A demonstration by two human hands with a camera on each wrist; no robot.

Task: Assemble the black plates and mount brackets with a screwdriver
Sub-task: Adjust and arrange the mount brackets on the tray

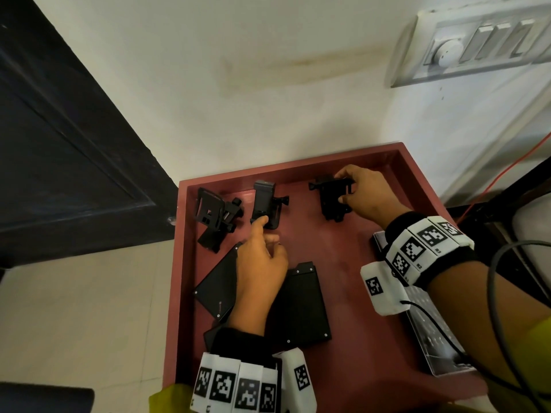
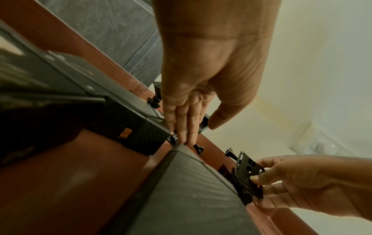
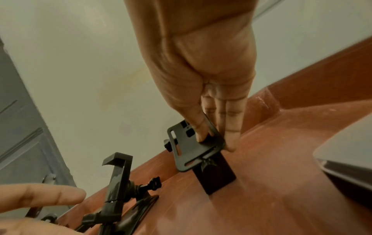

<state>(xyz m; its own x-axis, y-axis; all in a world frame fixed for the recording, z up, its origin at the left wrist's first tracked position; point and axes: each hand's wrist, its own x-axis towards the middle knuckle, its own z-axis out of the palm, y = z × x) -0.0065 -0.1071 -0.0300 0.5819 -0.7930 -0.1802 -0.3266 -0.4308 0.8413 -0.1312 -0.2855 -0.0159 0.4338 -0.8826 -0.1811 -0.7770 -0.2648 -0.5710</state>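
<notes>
In the upper right of the red tray (image 1: pixel 417 186), the right hand (image 1: pixel 368 193) pinches a black mount bracket (image 1: pixel 331 201) between thumb and fingers. At centre, the left hand (image 1: pixel 259 263), fingers straight, touches a second bracket (image 1: pixel 265 201); a third bracket (image 1: pixel 214 220) lies left. Two black plates (image 1: pixel 301 305) lie partly under the left wrist. A clear case (image 1: pixel 432 338) sits at the tray's right edge.
</notes>
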